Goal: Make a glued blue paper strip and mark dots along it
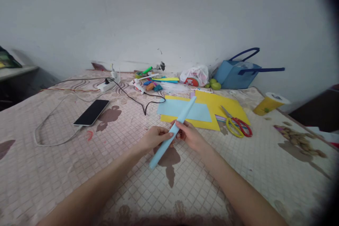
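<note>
A narrow light blue paper roll [164,147] is held slantwise above the table, its upper end pointing away to the right. My left hand [156,137] grips it near the middle from the left, thumb on top. Just above, my right hand [190,135] pinches the roll from the right, with its fingers partly hidden behind the paper. Beyond the hands, a flat light blue sheet [200,111] lies on yellow sheets [227,104]. Scissors [234,122] with yellow and red handles rest at the right edge of these sheets.
A patterned cloth [87,169] covers the table. A phone [92,113] on a white cable lies left, near a power strip [106,85]. A glue gun [138,87], a plastic bag [195,76] and a blue bag [235,75] stand behind; a yellow tub [268,104] is right.
</note>
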Demonstrator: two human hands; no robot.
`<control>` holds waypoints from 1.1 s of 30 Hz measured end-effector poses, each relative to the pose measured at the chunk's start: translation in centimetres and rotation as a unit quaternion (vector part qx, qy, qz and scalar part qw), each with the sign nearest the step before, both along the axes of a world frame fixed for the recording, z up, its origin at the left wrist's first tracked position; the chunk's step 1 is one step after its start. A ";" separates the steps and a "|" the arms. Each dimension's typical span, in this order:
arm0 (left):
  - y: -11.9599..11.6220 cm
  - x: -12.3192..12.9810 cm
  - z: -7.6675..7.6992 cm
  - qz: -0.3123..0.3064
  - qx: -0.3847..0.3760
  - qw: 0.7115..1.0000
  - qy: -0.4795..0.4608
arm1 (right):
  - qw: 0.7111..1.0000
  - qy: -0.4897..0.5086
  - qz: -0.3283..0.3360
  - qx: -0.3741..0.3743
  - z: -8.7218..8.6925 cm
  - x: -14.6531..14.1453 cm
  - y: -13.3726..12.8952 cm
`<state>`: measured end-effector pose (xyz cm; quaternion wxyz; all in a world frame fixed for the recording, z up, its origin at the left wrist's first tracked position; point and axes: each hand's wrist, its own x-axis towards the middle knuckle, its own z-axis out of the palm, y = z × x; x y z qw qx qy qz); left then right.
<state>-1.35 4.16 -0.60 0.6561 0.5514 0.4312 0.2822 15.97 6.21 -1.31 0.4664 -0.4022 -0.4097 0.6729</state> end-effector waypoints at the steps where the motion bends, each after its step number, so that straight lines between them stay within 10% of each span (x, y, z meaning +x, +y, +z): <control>1: 0.0 0.0 0.0 -0.004 0.002 1.000 0.012 | 1.000 0.003 -0.010 0.002 0.1 0.1 0.1; 33: -0.3 0.0 0.2 -0.062 0.024 0.997 0.043 | 0.986 0.058 -0.150 0.041 1.2 4.7 3.2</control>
